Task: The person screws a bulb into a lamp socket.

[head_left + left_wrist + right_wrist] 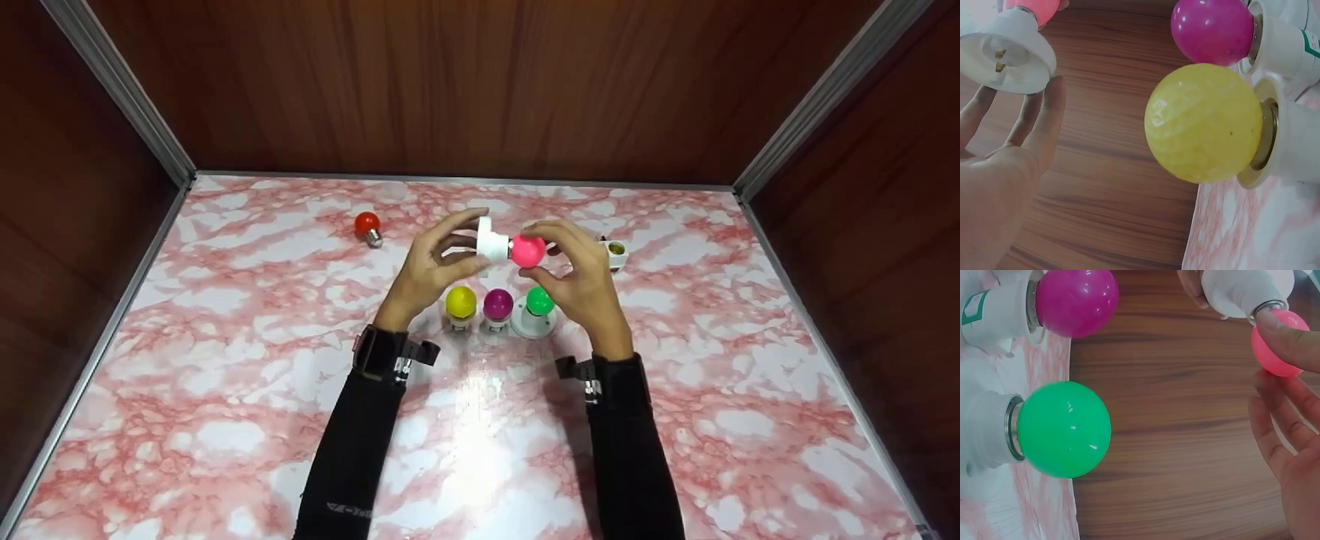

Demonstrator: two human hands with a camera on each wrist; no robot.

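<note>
Above the table, my left hand grips a white bulb holder by its wide base. The pink bulb is pinched between the thumb and fingers of my right hand. Its metal cap sits at the holder's mouth, and a strip of the metal shows in the right wrist view. From the left wrist view, the hollow underside of the holder shows brass contacts. Below the hands stand a yellow bulb, a purple bulb and a green bulb, each upright in a white holder.
A red bulb lies loose at the back left of the marbled table. Partly behind my right hand is another white holder with a dark yellowish opening. Brown wood-grain panels enclose the back and sides.
</note>
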